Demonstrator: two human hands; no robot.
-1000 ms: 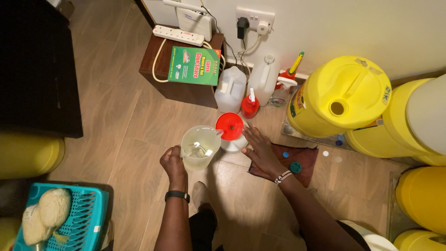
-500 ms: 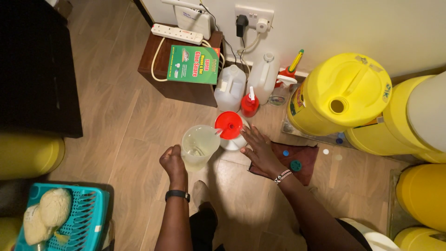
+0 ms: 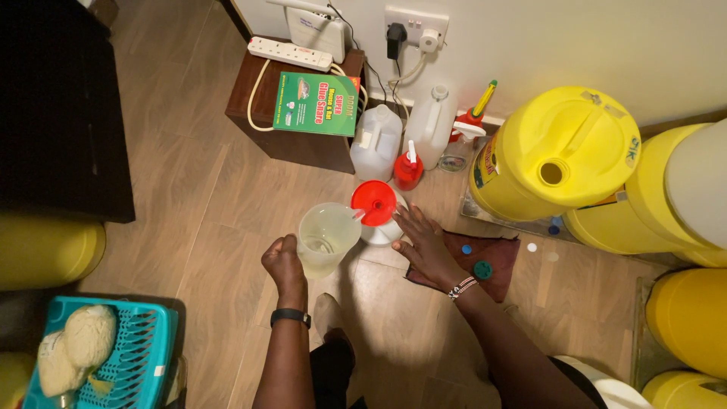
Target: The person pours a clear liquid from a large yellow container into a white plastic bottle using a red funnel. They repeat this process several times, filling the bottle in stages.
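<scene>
Left hand (image 3: pixel 282 261) at centre frame, fingers closed on handle of clear jug (image 3: pixel 327 236) — tilted, spout touching red funnel (image 3: pixel 374 202). Right hand (image 3: pixel 424 244) just right of it, fingers spread, resting against white bottle (image 3: pixel 381 229) under funnel. Dark cloth (image 3: pixel 496 254) beneath wrist, yellow drums (image 3: pixel 556 155) at right.

Container under the red funnel (image 3: pixel 373 201): mostly covered by funnel and right hand (image 3: pixel 421 244), shape can't tell. Left hand (image 3: pixel 283 263) grip on the clear jug (image 3: pixel 327 238): handle hidden behind the fingers. Yellow drums cut off at right edge (image 3: pixel 681 189) and left edge (image 3: pixel 45 250). Teal basket (image 3: pixel 129 356) cropped at lower left. White device (image 3: pixel 314 23) cut by top edge. Small caps (image 3: pixel 531 247) by the dark cloth (image 3: pixel 496 250): too small to tell.
</scene>
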